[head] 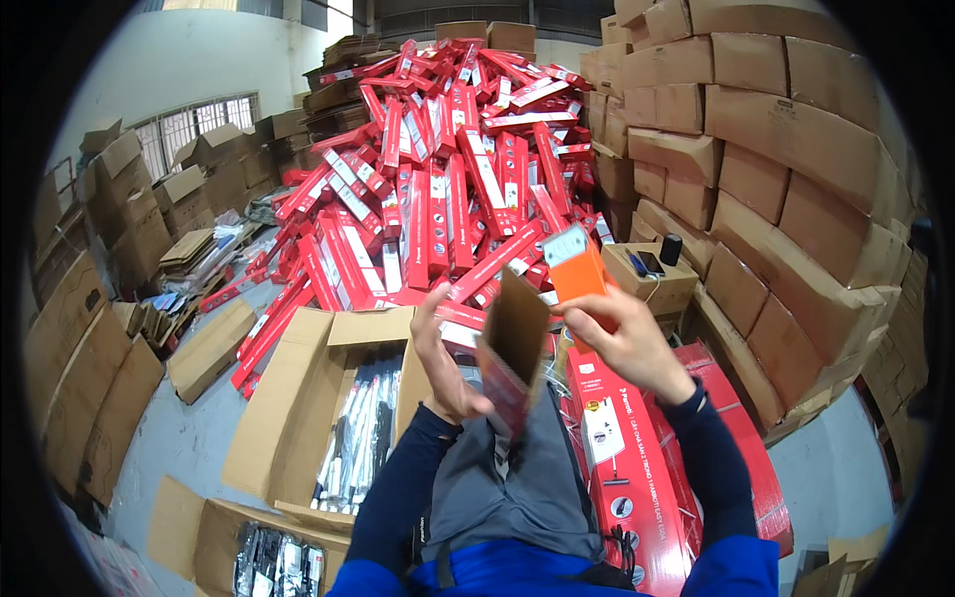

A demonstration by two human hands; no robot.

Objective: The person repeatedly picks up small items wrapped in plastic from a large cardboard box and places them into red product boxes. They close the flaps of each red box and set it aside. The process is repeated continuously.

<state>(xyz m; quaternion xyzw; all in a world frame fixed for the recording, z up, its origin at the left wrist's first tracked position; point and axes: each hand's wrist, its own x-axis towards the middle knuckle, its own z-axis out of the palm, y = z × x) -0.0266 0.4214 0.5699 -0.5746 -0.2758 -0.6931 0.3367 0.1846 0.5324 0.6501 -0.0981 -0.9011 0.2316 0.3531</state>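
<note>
My right hand [630,339] grips a flat orange pack [574,272] with a pale printed panel at its top end. Beside it, over my lap, a red cardboard box [513,351] stands tilted with its open end up; its brown inside shows, and it is blurred. My left hand [444,366] is at the box's left side with fingers apart. The thumb is close to the box wall, and whether it touches cannot be told. Long red printed boxes [627,463] lie to the right of my legs.
At my left, an open carton [298,418] holds plastic-wrapped poles [362,433]; a lower carton [213,537] holds black wrapped parts [277,563]. A large heap of red boxes [440,186] rises ahead. Stacked brown cartons [791,186] line the right, near a phone [650,263] on a carton.
</note>
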